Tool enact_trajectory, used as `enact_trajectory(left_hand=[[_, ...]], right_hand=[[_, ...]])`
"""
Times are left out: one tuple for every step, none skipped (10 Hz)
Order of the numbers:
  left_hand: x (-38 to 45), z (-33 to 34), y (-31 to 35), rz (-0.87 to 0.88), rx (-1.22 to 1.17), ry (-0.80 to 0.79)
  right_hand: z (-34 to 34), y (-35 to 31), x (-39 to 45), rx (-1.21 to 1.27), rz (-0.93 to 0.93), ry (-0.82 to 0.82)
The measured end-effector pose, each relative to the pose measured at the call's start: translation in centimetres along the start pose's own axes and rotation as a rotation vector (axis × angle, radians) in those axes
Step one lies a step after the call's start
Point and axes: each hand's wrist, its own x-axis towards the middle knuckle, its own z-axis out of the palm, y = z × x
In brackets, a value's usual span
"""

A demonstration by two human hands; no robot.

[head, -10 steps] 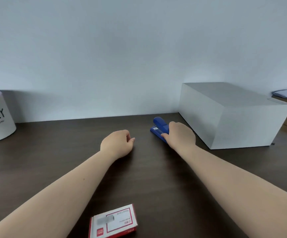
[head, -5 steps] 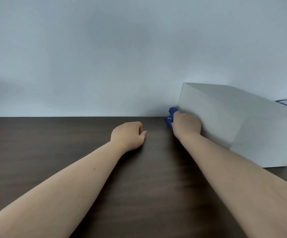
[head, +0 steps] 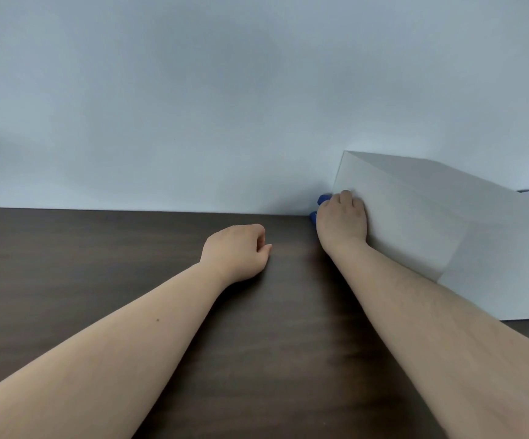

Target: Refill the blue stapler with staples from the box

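Note:
My right hand is closed over the blue stapler at the far edge of the dark table, close to the wall. Only two small blue parts of the stapler show to the left of the hand. My left hand rests on the table a little to the left, fingers curled loosely, holding nothing. The staple box is out of view.
A large grey box stands right beside my right hand, at the right of the dark wooden table. A plain pale wall rises behind the table's far edge.
The view has tilted up and turned left: the red-and-white staple box and the white pot at left have left the frame. My right hand has closed further over the stapler, hiding most of it.

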Motion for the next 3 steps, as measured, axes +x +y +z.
enact_trajectory(left_hand=[[-0.2,-0.3,0.2,-0.01,-0.012,-0.01],[-0.4,-0.7,0.4,-0.034,-0.024,-0.022],[-1.5,-1.8,0.6,-0.059,-0.05,-0.055]], right_hand=[[0.2,0.2,-0.2,0.042,0.018,0.017],[-0.1,0.6,-0.6,0.073,0.043,0.043],[-2.0,0.5,-1.7,0.204,-0.065,0.105]])
